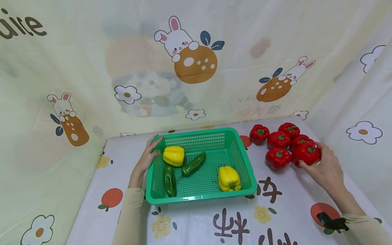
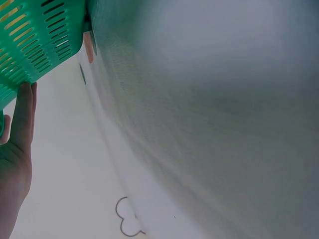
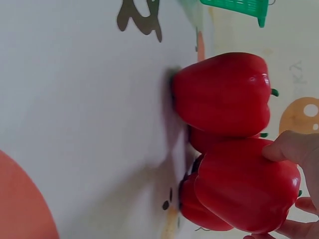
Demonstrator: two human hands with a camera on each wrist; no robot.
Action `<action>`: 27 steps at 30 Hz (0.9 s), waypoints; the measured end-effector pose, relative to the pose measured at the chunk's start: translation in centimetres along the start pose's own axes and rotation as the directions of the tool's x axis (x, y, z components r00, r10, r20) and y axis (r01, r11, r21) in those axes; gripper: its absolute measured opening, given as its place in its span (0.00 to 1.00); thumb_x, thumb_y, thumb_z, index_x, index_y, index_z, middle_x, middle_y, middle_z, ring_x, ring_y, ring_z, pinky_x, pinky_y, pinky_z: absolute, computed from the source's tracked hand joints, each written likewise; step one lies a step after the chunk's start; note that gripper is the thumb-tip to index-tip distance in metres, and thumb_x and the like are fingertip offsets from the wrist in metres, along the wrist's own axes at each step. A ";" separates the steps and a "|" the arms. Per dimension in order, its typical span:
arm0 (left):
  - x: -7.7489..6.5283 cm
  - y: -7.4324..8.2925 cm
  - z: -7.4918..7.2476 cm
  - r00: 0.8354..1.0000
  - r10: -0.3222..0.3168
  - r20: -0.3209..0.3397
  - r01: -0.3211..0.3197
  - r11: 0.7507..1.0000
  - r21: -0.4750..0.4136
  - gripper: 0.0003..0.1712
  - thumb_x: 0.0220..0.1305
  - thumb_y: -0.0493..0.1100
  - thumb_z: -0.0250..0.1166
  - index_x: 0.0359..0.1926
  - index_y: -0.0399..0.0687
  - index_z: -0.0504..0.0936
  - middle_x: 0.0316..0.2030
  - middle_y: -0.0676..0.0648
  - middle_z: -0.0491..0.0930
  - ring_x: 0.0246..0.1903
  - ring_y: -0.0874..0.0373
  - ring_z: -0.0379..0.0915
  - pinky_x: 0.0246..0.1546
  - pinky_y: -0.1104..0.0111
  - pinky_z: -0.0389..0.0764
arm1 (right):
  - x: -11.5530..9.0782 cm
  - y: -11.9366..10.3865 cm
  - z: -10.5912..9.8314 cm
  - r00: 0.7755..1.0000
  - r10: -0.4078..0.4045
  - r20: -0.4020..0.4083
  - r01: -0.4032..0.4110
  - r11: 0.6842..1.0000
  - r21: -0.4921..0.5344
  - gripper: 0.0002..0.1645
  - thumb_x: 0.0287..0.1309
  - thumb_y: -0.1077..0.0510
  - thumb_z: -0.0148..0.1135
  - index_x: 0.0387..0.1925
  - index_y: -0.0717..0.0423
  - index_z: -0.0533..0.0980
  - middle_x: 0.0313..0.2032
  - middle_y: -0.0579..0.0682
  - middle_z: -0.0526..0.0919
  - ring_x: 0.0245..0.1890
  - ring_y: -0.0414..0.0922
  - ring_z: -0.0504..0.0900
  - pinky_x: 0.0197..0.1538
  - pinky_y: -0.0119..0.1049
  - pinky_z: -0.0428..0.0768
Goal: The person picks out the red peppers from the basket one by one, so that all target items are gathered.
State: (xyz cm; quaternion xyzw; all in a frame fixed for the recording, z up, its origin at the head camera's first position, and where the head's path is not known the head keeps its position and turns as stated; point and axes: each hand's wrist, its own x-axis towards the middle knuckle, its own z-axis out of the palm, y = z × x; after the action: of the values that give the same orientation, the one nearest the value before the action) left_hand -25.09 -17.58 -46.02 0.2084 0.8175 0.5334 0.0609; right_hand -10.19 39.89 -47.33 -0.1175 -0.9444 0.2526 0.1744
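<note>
A green plastic basket [image 1: 200,198] holds two yellow bell peppers [image 1: 173,156] and two long green peppers [image 1: 194,164]. My left hand [image 1: 147,159] rests against the basket's left end; its fingers lie straight along the wall in the left wrist view. At the right, my right hand [image 1: 327,166] grips a red bell pepper [image 1: 306,154] between thumb and fingers. In the right wrist view that pepper [image 3: 244,184] appears raised off the cloth, beside another red bell pepper [image 3: 222,94]. Part of the right hand lies outside that view.
Several more red bell peppers [image 1: 278,158] stand in a cluster right of the basket, close to the held one. A printed cloth [image 1: 183,228] covers the table. Printed curtains [image 1: 232,92] hang behind it and along both sides.
</note>
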 end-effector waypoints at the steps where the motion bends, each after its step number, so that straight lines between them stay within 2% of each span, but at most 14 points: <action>1: 0.0 0.1 0.0 1.000 0.000 0.000 0.000 1.000 -0.001 0.35 0.63 0.24 0.49 0.73 0.31 0.57 0.75 0.32 0.40 0.74 0.35 0.31 0.66 0.34 0.40 | 0.0 0.1 0.1 1.000 0.006 0.007 -0.006 1.000 0.001 0.55 0.48 0.60 0.73 0.71 0.72 0.52 0.58 0.78 0.64 0.54 0.73 0.64 0.45 0.73 0.71; 27: 0.1 -0.2 0.0 1.000 -0.007 -0.003 0.007 1.000 0.005 0.36 0.62 0.24 0.49 0.73 0.33 0.58 0.75 0.33 0.40 0.74 0.36 0.32 0.67 0.35 0.40 | -0.6 1.2 1.1 0.994 0.047 0.103 -0.046 0.999 -0.020 0.59 0.45 0.60 0.75 0.71 0.72 0.49 0.57 0.79 0.61 0.55 0.74 0.62 0.43 0.71 0.74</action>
State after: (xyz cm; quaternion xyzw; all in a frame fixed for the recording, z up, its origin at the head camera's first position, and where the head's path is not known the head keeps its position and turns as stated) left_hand -25.26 -17.64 -46.15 0.2049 0.8197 0.5314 0.0608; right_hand -9.87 40.25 -48.99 -0.1277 -0.9514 0.2543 0.1181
